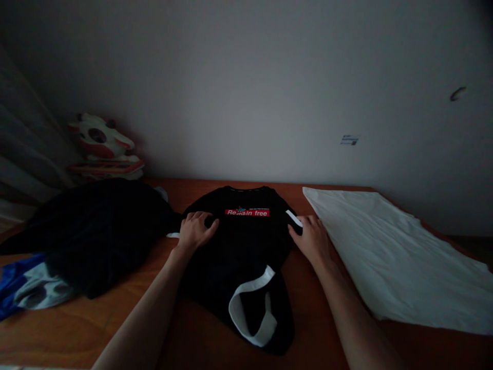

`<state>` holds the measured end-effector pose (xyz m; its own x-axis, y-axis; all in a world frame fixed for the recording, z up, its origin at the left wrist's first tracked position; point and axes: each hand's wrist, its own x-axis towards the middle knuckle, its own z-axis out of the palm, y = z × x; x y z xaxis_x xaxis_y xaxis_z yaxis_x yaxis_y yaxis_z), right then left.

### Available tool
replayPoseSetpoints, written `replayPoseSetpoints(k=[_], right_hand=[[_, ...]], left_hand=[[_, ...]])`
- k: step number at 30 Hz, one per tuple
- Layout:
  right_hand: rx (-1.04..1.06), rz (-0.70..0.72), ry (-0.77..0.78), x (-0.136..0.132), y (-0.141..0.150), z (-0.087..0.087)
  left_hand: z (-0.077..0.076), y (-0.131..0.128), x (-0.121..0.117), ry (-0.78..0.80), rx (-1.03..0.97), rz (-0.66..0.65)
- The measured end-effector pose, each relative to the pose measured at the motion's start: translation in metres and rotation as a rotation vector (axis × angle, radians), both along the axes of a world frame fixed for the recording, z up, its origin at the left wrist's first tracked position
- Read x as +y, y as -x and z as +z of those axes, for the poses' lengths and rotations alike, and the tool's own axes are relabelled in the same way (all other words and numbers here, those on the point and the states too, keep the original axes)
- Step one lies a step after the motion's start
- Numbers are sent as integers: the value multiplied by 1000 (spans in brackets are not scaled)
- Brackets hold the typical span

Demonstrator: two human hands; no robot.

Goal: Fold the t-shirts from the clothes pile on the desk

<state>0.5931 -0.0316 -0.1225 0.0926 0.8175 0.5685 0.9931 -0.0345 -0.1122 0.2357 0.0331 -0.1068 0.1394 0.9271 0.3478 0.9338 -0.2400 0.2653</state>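
A black T-shirt (239,246) lies front up before me, its collar at the far end. Across its chest runs a red strip (246,213) reading "Remain free". The lower part is twisted, and a white-trimmed hem (241,313) curls open near me. My left hand (194,228) rests on the left sleeve side, thumb apart from the fingers. On the other side, my right hand (311,235) touches the right sleeve by its white cuff (294,218), thumb and fingers apart. The fingertips of both hands lie against the cloth.
Dark clothing (103,226) is heaped at the left, over a blue and white cloth (42,288). A white garment (404,252) lies spread at the right. Behind the heap stands a cow-shaped toy (102,136). The orange-brown surface (131,318) ends against a pale wall (246,103).
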Motion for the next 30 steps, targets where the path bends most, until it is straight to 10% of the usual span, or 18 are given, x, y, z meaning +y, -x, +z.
replayPoseSetpoints(k=[7, 12, 18, 24, 30], right_hand=[[16, 39, -77, 2, -6, 3], [268, -30, -52, -1, -7, 9], [749, 239, 403, 3, -6, 4], [456, 154, -217, 13, -25, -1], [327, 67, -187, 18, -33, -19]], left_hand=[[-6, 9, 8, 44, 35, -112], [-14, 22, 20, -49, -57, 62], [-20, 19, 19, -46, -79, 81], [-19, 17, 18, -38, -87, 65], [-19, 18, 19, -48, -91, 51]])
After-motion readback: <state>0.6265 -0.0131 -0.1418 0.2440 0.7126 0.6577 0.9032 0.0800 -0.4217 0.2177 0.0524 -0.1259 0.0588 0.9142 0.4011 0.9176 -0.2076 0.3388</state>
